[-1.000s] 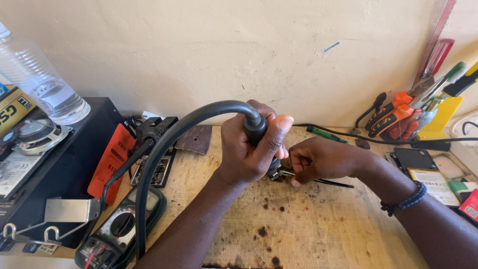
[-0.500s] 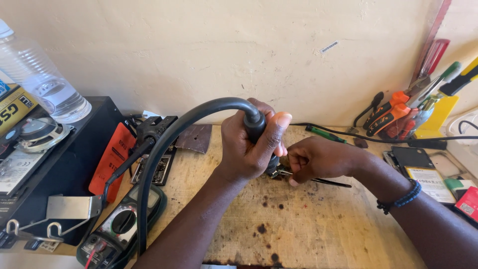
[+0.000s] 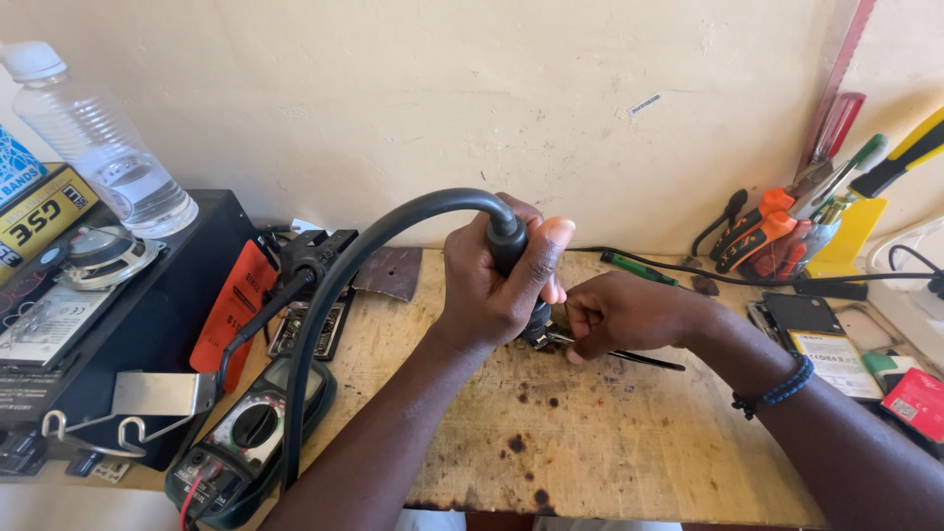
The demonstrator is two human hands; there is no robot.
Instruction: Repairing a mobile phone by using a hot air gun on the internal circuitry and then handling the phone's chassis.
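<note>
Hands [image 3: 551,300] around upright plug [image 3: 509,241], cable [image 3: 324,295] arching left.

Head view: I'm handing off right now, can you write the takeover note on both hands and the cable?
Left hand: clamped round the end of the thick black cable, held upright over the wooden bench.
Right hand: holds a thin metal tool against the cable's lower end.
Cable loops left, down past the multimeter.
Done: cable end gripped and tool in place. Left: not visible, the fitting is hidden by the hands.

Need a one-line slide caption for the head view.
Left hand grips thick black cable; right hand works thin tool at its end.
</note>
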